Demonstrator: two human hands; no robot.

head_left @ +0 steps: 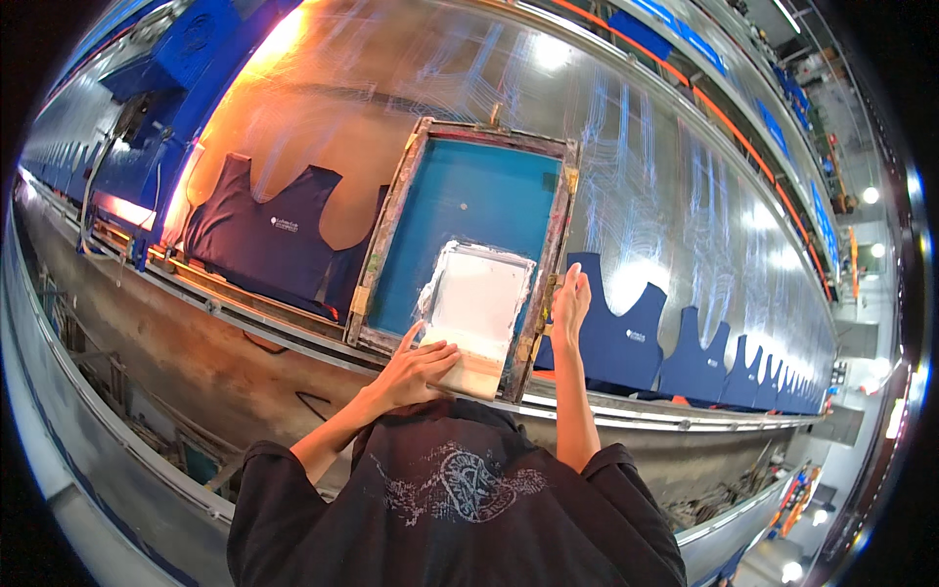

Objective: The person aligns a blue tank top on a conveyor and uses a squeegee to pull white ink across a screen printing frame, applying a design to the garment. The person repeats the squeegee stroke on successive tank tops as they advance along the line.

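A screen printing frame [394,220] with blue-green mesh [469,196] lies in front of me on the long metal table. White ink [479,293] covers a rectangle on the lower part of the mesh. At the near end of the ink is a squeegee with a pale wooden handle [468,376]. My left hand [423,368] grips its left end, fingers over the wood. My right hand [570,305] is upright beside the frame's right edge, its fingers stretched out and nothing visible in it. Whether it touches the frame, I cannot tell.
Dark navy tank-shaped garment pieces [284,230] with small white prints lie left of the frame, and more [621,338] run in a row to the right. Blue machinery [186,59] with an orange glow stands at the left. A metal rail [675,416] edges the table.
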